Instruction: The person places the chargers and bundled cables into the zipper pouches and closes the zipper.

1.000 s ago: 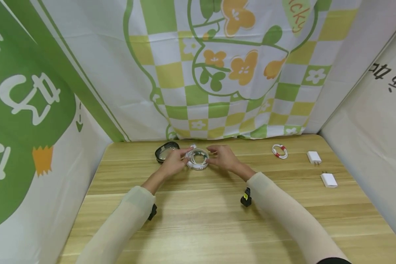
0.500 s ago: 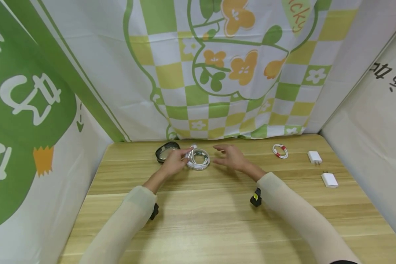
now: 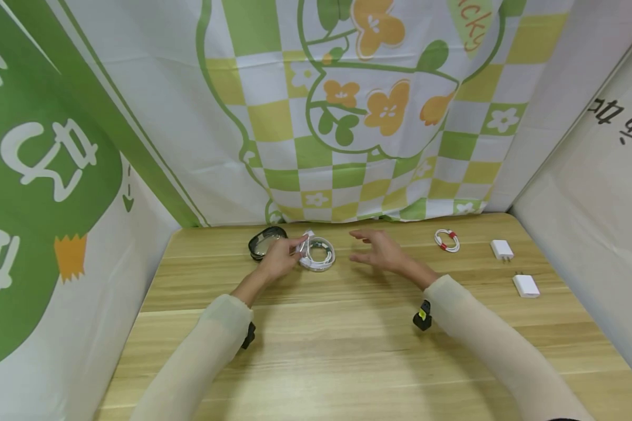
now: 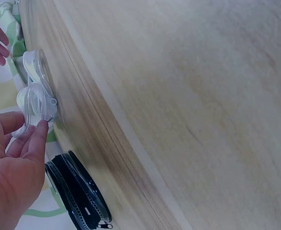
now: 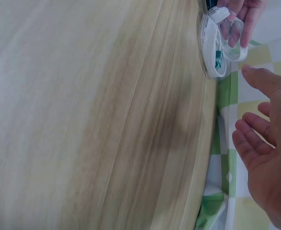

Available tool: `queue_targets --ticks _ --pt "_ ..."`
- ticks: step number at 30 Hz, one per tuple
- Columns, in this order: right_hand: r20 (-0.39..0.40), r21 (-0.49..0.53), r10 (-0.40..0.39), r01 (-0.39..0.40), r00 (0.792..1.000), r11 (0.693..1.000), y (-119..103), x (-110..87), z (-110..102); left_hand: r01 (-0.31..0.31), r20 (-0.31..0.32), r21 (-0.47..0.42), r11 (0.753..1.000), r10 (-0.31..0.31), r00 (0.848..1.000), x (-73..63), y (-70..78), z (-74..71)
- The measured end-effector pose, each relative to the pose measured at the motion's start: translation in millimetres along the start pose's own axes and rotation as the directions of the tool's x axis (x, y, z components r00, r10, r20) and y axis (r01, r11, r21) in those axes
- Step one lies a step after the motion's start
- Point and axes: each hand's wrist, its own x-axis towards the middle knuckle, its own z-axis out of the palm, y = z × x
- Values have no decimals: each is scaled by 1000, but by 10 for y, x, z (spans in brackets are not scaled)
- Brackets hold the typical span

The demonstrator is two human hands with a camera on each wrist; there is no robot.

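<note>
At the back of the table, my left hand [image 3: 278,259] pinches the raised clear lid [image 4: 32,103] of a round white-rimmed zip case [image 3: 318,266]. Inside the case lies a coiled white cable [image 5: 220,69] with a green tie [image 5: 219,58]. My right hand [image 3: 378,251] is apart from the case, just to its right, with fingers extended and thumb spread, holding nothing. In the right wrist view, that same right hand [image 5: 267,129] shows its palm side. A black zip case [image 3: 265,240] with a clear top sits left of the white one, partly behind my left hand.
A coiled white cable with red ties [image 3: 447,240] lies at the back right. Two white charger plugs [image 3: 502,250] rest farther right, one nearer the front. Patterned curtains [image 3: 347,175] hang behind the wooden table [image 3: 326,351] and on both sides.
My right hand has let go of the white-rimmed case and moved away to the right, fingers spread. My left hand keeps its place at the lid.
</note>
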Motion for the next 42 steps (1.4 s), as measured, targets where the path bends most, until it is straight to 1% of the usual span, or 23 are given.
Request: queue_targets --ticks 3,7,12,19,25,29,33,37,42 --pt "-5 -8 -9 9 1000 1000 18 -30 -40 2 -6 37 999 -2 1000 3 15 -8" --pt "-23 -20 -46 45 999 999 43 -69 -86 5 -14 88 996 -4 1000 16 30 -11" --pt "-36 -40 -76 75 996 996 78 -123 -130 13 -11 121 993 -12 1000 38 21 -6" --pt "-25 -17 -70 69 997 997 145 -233 -195 12 7 127 992 -13 1000 69 8 8" --pt "-25 -47 -95 94 995 994 164 -316 -267 21 -5 162 987 -20 1000 59 7 8" --pt "-27 -56 -100 99 995 994 162 -370 -320 22 -1 154 988 -22 1000 49 18 1" --pt "-22 -6 -82 82 996 997 189 -426 -377 13 8 136 991 -14 1000 51 9 5" --pt "-27 42 -76 77 997 996 216 -483 -442 3 7 148 989 -4 1000 44 2 3" --pt "-37 -8 -83 83 996 997 250 -567 -544 -8 7 156 988 7 1000 46 -11 2"
